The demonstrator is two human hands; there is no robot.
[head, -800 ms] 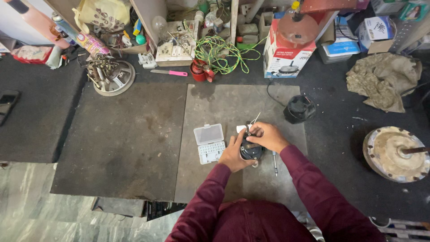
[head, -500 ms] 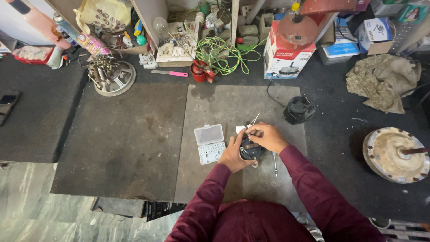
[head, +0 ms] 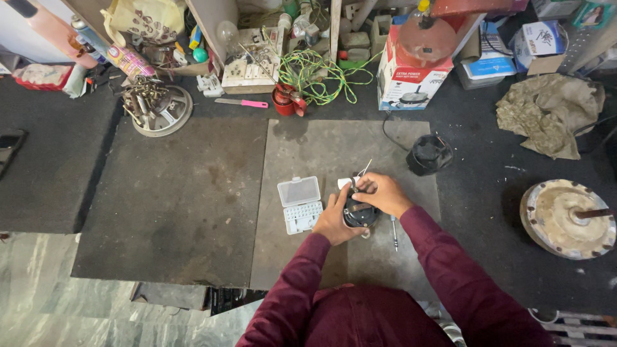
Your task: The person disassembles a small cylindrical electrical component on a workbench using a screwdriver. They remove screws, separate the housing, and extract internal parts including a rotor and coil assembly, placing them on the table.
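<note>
Both hands close around a small round black part over the grey mat.

The left hand (head: 335, 218) cups the round black part (head: 358, 212) from the side and below, while the right hand (head: 379, 193) grips it from above, near a thin wire (head: 365, 168) sticking up. The part sits on the worktop (head: 193, 193) just right of an open clear bit case (head: 300, 204), with a slim screwdriver (head: 394, 232) lying beside it. It looks rigid and fairly dense for its size; the rim seems the safest hold, keeping clear of the delicate wire.
</note>
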